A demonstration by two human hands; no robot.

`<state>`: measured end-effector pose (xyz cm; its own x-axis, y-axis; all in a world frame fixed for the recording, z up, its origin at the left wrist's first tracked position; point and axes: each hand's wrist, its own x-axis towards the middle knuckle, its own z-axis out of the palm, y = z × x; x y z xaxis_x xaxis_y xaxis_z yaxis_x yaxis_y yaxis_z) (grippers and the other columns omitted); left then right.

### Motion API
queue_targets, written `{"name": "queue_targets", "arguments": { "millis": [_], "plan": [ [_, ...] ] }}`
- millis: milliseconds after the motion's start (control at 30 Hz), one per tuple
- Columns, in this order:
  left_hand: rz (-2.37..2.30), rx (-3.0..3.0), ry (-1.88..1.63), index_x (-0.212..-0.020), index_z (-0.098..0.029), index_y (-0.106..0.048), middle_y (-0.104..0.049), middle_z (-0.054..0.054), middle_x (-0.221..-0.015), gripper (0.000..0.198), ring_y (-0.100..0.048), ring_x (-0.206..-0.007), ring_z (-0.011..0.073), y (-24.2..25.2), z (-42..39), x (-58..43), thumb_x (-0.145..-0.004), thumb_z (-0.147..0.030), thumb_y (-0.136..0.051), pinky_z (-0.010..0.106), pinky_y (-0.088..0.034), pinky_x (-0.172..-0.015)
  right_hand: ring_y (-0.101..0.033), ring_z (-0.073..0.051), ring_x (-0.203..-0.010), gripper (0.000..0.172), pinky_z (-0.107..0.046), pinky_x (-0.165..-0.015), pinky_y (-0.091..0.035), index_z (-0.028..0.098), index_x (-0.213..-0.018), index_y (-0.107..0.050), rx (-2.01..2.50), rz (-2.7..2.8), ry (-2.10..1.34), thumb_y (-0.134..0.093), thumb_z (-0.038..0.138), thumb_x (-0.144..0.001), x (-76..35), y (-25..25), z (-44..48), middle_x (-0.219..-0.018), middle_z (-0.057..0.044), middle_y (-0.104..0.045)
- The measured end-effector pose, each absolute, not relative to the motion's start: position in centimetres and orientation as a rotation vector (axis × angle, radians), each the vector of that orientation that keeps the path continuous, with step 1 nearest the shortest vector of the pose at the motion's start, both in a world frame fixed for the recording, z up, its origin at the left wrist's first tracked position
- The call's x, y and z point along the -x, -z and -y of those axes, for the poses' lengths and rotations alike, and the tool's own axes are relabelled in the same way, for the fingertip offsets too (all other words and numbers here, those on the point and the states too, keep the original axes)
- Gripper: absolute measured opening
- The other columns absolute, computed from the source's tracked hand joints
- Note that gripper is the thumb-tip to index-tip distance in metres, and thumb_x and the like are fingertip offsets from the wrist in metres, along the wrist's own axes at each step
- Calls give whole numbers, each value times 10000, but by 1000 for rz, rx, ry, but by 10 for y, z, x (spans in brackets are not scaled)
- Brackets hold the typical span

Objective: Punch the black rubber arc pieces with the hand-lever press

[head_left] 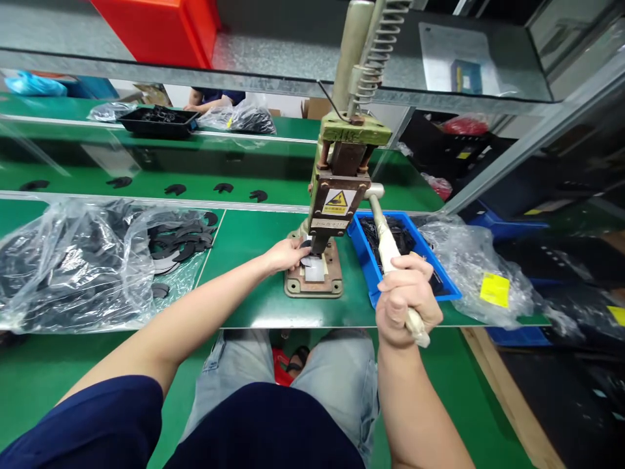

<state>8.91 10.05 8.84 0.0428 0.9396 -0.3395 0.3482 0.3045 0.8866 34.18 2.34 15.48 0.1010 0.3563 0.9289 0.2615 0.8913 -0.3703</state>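
Observation:
A green hand press (336,195) stands on its metal base plate (295,283) at the middle of the green bench. My right hand (407,299) is wrapped round the press's pale lever handle (387,244), which slopes down toward me. My left hand (287,253) reaches to the base under the ram and pinches a flat black part (305,245) there. A white block (315,269) lies on the base beside my fingertips.
A blue bin (367,260) of black parts sits right of the press. Clear bags of parts lie at left (73,267) and right (473,270). Loose black parts (183,238) are piled left. Several more lie on the belt (223,187). Another person's arm (209,101) shows at the back, near a black tray (159,122).

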Motion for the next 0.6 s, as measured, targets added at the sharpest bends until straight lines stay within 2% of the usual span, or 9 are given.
{"name": "queue_targets", "arguments": {
  "millis": [67, 200, 367, 500, 600],
  "plan": [
    [-1538, -1321, -745, -816, -192, -707, -659, -7, -587, 271, -600, -509, 143, -82, -104, -89, -914, -423, -809, 244, -431, -508, -704, -235, -947, 407, -611, -1136, -446, 231, -644, -521, 519, 1468, -78, -641, 425, -981, -341, -154, -23, -650, 20, -631],
    [-1552, -1421, -787, -861, -191, -784, -786, 42, -826, 197, -700, -722, 184, -73, -113, -92, -901, -384, -797, 269, -524, -665, -701, -241, -944, 434, -624, -1125, -456, 238, -626, -507, 526, 1451, -57, -626, 436, -993, -339, -155, -26, -624, 17, -614],
    [-1531, -1506, -853, -853, -186, -756, -757, 53, -802, 250, -676, -718, 185, -72, -105, -96, -959, -411, -724, 284, -527, -704, -708, -232, -834, 445, -598, -1050, -503, 228, -600, -518, 468, 1428, -5, -678, 426, -965, -341, -155, -29, -635, 15, -629],
    [-1257, -1650, -947, -1113, -194, -735, -752, 38, -894, 332, -654, -725, 156, -72, -75, -74, -1072, -453, -533, 279, -533, -736, -704, -209, -724, 399, -567, -992, -544, 230, -593, -570, 465, 1415, -30, -702, 403, -927, -343, -152, -36, -645, 16, -647],
    [-1374, -1794, -963, -1140, -206, -732, -764, 68, -1060, 305, -699, -920, 188, -75, -50, -25, -1057, -444, -559, 304, -548, -871, -674, -198, -640, 441, -539, -913, -561, 235, -530, -520, 429, 1348, -22, -722, 422, -874, -343, -149, -46, -548, 33, -573]
  ]
}}
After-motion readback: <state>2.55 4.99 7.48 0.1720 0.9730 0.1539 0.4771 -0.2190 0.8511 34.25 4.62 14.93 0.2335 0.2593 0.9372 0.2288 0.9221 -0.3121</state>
